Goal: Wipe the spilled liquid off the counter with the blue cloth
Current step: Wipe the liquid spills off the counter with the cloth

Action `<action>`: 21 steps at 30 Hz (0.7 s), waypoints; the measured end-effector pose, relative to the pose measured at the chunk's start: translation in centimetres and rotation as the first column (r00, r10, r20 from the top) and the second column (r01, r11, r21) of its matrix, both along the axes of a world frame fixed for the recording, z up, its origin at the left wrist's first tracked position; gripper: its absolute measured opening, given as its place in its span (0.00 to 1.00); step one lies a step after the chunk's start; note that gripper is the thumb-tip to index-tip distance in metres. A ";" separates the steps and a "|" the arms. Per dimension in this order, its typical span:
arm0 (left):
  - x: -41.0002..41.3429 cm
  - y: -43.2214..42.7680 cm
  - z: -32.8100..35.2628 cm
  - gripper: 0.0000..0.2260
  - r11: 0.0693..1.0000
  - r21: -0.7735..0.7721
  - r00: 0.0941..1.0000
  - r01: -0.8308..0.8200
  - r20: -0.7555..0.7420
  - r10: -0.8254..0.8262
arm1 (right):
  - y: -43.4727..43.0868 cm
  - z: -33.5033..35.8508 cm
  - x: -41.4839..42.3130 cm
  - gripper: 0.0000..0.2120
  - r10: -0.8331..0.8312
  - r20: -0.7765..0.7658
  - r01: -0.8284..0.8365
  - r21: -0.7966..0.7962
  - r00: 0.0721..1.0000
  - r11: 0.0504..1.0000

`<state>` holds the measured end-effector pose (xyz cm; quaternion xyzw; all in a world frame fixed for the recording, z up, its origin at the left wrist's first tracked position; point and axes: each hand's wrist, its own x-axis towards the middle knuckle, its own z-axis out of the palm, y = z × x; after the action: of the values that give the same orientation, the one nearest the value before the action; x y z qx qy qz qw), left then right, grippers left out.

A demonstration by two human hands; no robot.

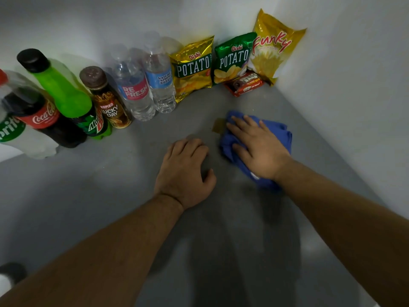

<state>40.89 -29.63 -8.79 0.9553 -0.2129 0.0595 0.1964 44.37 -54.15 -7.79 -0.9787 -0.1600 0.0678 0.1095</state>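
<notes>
Pressing down on the blue cloth [278,134], the right hand [259,151] lies palm down with its fingers straight and spread, released rather than curled round the fabric. The cloth is a plain mid-blue, crumpled into a thick wad with soft folds. It sits on the grey counter [106,178], right of centre and toward the far right corner where the two white walls meet. Its far left edge touches a small brownish spill [218,125], a single dull patch on the grey surface. The left hand [186,171] rests on the counter just left of the cloth, fingers loosely bent and holding nothing.

Counted along the far wall:
- Six bottles stand on the left: a Sprite [11,131], a Coca-Cola [39,116], a Mountain Dew [66,94], a Kopiko coffee [109,105] and two clear water bottles [135,91].
- Three chip bags lean upright on the right: two Oishi Potato bags [192,67] and one Funky bag [273,47].
- One small red-brown snack pack [245,84] lies in front of them.

The cloth's long axis runs from far left to near right, roughly in line with the right forearm, and its far end points at the spill.
</notes>
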 end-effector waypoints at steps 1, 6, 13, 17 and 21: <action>0.0 0.0 0.0 0.20 1.000 -0.002 1.000 0.000 0.002 0.000 | -0.8 0.1 -1.1 0.28 0.062 -0.016 -0.062 0.016 0.998 0.998; 0.0 0.1 -0.2 0.19 1.000 -0.017 1.000 0.003 0.009 -0.003 | -5.4 0.5 -1.9 0.27 0.030 -0.009 -0.030 0.075 0.999 0.997; -0.1 0.1 0.0 0.20 1.000 -0.007 1.000 -0.008 -0.010 0.008 | 1.5 -0.5 2.4 0.28 -0.209 0.030 0.210 -0.002 0.977 0.978; -0.3 0.3 0.6 0.19 0.999 -0.052 0.997 -0.013 -0.070 0.009 | 3.3 -0.1 -1.6 0.30 0.000 0.016 0.000 0.019 1.000 1.000; -0.4 1.5 1.0 0.19 0.987 -0.157 0.997 -0.032 -0.075 0.020 | -0.5 0.5 -4.3 0.28 0.122 -0.001 -0.121 0.043 0.993 0.992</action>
<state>40.51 -28.11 -7.76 0.9409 -0.1877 0.0437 0.2786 40.09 -54.65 -7.29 -0.9644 -0.2205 0.0728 0.1266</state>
